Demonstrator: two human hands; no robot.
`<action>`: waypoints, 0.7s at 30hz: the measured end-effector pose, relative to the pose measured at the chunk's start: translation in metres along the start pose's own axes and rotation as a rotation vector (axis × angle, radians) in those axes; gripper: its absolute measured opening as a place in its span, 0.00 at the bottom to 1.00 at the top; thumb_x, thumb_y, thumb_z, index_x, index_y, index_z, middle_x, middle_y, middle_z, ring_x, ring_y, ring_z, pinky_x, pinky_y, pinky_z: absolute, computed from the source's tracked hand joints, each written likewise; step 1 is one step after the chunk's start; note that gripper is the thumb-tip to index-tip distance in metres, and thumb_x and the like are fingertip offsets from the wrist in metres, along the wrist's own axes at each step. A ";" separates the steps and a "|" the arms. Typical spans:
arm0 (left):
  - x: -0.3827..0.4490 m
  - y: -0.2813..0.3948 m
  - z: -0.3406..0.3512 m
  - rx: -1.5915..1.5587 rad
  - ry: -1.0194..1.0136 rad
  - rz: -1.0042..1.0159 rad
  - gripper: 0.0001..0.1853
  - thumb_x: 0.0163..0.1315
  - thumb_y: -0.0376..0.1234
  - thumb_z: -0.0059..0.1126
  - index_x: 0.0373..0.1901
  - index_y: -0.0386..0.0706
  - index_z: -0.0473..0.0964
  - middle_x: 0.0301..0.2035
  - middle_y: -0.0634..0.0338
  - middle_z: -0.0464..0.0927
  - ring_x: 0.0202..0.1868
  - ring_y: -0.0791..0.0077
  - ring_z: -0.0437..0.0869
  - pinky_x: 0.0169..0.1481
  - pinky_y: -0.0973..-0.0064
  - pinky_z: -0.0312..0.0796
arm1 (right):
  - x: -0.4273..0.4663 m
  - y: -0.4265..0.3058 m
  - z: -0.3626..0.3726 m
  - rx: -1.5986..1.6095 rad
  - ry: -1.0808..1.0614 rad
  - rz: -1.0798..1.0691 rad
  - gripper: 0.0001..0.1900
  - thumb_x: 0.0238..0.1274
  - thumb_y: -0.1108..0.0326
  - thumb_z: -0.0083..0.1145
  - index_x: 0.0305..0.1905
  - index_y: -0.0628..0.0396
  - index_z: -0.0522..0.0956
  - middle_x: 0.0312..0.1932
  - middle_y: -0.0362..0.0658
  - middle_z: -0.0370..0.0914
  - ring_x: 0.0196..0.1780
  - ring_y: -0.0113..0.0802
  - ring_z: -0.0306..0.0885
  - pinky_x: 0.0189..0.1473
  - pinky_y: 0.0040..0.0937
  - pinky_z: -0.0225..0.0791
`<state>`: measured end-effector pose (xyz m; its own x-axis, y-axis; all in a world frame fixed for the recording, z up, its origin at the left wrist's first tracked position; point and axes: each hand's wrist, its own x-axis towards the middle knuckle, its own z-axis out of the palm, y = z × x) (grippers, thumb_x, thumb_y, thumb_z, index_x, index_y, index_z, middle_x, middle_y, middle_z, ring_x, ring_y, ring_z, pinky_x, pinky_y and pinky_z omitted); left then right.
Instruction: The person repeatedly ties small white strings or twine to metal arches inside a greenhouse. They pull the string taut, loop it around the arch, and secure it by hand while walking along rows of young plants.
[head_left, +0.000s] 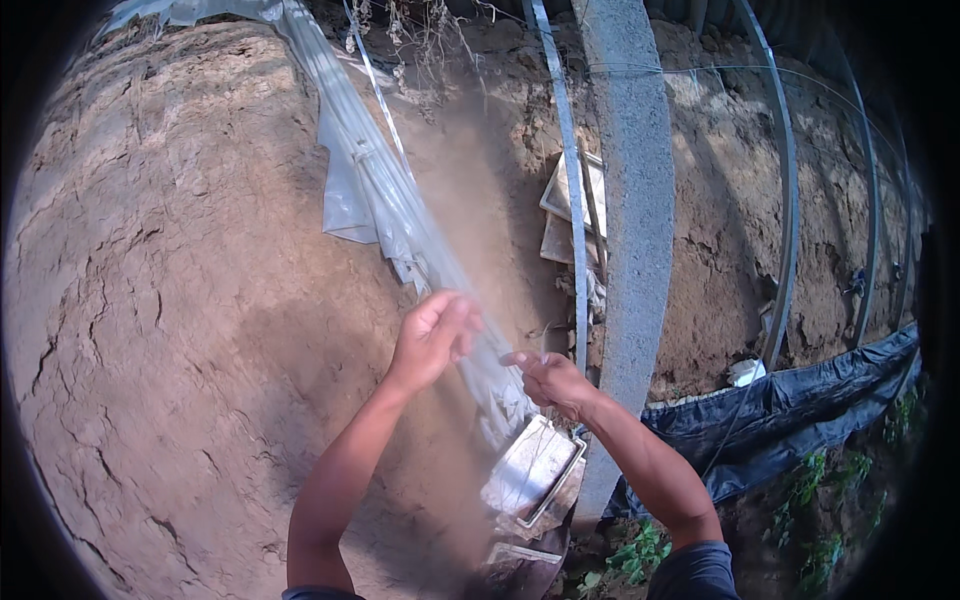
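My left hand (439, 334) is raised in front of a long bunched strip of clear plastic sheeting (420, 225). Its fingers are curled and blurred by motion, so whether anything is between them cannot be made out. To its right and slightly lower, my right hand (555, 384) has its fingers folded, with the index finger and thumb towards the left. A thin pale strand (544, 341) rises from the right hand, which appears to grip it. The sheeting slants down behind both hands to a whitish shallow tray (529, 469), below the right hand.
A cracked earth bank (150, 262) fills the left. Right of my hands stands a concrete post (634, 187), beside a narrow metal strut (566, 135). Another pale tray (559, 187) leans behind the strut. Black sheeting (757, 427) and green plants (637, 555) lie at lower right.
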<state>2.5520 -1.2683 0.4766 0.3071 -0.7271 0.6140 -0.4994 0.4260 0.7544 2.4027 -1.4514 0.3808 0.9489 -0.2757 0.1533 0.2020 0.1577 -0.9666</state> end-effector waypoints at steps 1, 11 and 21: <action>-0.042 -0.046 0.017 -0.039 -0.030 -0.067 0.17 0.84 0.43 0.48 0.50 0.37 0.77 0.36 0.61 0.82 0.28 0.86 0.77 0.30 0.85 0.70 | -0.021 0.036 -0.018 0.128 0.069 0.061 0.19 0.86 0.58 0.48 0.59 0.64 0.80 0.17 0.29 0.57 0.18 0.21 0.51 0.21 0.26 0.46; -0.475 -0.372 0.199 -0.084 -0.042 -0.853 0.14 0.81 0.38 0.53 0.48 0.37 0.82 0.29 0.62 0.83 0.28 0.81 0.82 0.33 0.78 0.75 | -0.321 0.301 -0.055 0.883 0.731 0.457 0.16 0.86 0.57 0.44 0.48 0.54 0.79 0.14 0.29 0.51 0.15 0.22 0.48 0.17 0.28 0.42; -0.431 -0.453 0.212 -0.029 -0.283 -1.139 0.20 0.81 0.48 0.51 0.48 0.41 0.82 0.26 0.65 0.80 0.23 0.82 0.79 0.28 0.78 0.74 | -0.433 0.328 0.003 0.933 1.029 0.551 0.16 0.86 0.57 0.45 0.48 0.56 0.79 0.13 0.30 0.51 0.15 0.21 0.48 0.17 0.27 0.42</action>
<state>2.4742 -1.2624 -0.1794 0.3721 -0.7884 -0.4899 -0.0324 -0.5385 0.8420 2.0591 -1.2772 -0.0021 0.4537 -0.4491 -0.7697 0.3396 0.8857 -0.3165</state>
